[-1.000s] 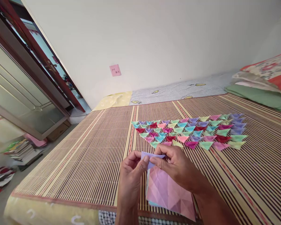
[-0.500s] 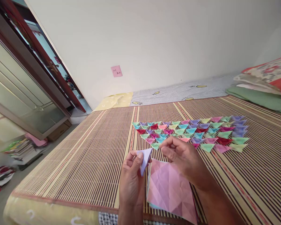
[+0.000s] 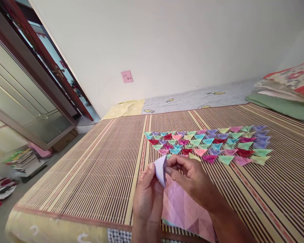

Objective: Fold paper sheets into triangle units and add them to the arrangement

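Observation:
A folded piece of lavender paper [image 3: 160, 169] is held up between my two hands, its shape curved and pointed at both ends. My left hand [image 3: 147, 189] pinches its left edge between thumb and fingers. At the opposite edge, the closed thumb and fingers of my right hand [image 3: 190, 177] grip the paper too. Beneath my right hand lies a stack of creased paper with a pink sheet [image 3: 183, 209] on top, partly hidden by my hands. Beyond them, rows of small folded paper pieces [image 3: 225, 159] in many colours cover part of the striped mat [image 3: 96, 175].
The mat lies on a bed with a patterned sheet [image 3: 182, 100] along the wall. Folded bedding [image 3: 281, 104] is piled at the far right. A pink note [image 3: 127, 76] sticks to the wall. Stacked books [image 3: 24, 162] stand at left beside a glass-panelled door [image 3: 27, 94].
My right hand has moved left and down onto the lavender paper, which was in my left hand alone. The paper has turned more upright and now looks curved.

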A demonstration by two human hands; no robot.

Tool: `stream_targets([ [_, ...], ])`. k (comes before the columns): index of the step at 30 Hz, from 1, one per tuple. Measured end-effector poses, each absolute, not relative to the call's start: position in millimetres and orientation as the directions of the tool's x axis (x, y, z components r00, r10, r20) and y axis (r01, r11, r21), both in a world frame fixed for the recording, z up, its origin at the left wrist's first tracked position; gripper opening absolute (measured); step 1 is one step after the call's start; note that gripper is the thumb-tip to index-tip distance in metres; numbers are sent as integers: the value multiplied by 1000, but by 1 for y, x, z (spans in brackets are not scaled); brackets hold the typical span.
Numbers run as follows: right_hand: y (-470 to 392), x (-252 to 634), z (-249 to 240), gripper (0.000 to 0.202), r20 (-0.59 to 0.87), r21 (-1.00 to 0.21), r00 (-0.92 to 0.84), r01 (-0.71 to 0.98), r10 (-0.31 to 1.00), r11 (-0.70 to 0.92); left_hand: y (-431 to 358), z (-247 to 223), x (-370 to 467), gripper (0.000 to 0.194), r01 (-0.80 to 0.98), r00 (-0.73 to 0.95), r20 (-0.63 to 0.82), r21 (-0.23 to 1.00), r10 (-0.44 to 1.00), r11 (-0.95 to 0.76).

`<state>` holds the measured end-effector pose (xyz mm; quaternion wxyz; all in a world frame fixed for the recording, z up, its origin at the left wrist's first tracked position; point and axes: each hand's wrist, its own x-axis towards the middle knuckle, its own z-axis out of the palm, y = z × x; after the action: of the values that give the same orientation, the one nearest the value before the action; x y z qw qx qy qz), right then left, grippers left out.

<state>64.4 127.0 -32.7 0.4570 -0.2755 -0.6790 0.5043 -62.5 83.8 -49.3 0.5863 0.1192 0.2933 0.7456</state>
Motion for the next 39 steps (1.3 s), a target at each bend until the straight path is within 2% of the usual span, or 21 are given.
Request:
stream_targets([
  [6, 122, 60, -31, 12, 402, -913, -298, -53, 866, 405, 82, -50, -57, 22, -716, -294, -118, 684, 948, -137],
  [8, 122, 60, -30, 10, 442, -894, -288, -60, 849, 445, 81, -51, -57, 21, -699, -283, -107, 704, 953, -128],
  [13, 121, 63, -27, 22, 593, -797, -261, -54, 762, 602, 79, -50, -56, 19, -653, -292, -79, 745, 953, -139],
  [18, 122, 61, -33, 31, 629, -774, -216, -78, 747, 629, 76, -44, -51, 21, -698, -259, -113, 709, 959, -105],
  [23, 125, 58, -39, 32, 669, -734, -194, -22, 718, 678, 78, -40, -47, 19, -765, -209, -114, 638, 971, -89],
  [27, 127, 54, -44, 36, 660, -734, -198, 34, 724, 678, 80, -41, -48, 19, -784, -211, -133, 615, 968, -86],
  [34, 127, 54, -43, 28, 646, -742, -227, 37, 728, 670, 84, -54, -53, 22, -705, -235, -117, 704, 965, -87],
  [39, 134, 74, -38, 25, 425, -881, -388, 31, 818, 473, 87, -58, -57, 20, -619, -335, -91, 772, 938, -146],
])
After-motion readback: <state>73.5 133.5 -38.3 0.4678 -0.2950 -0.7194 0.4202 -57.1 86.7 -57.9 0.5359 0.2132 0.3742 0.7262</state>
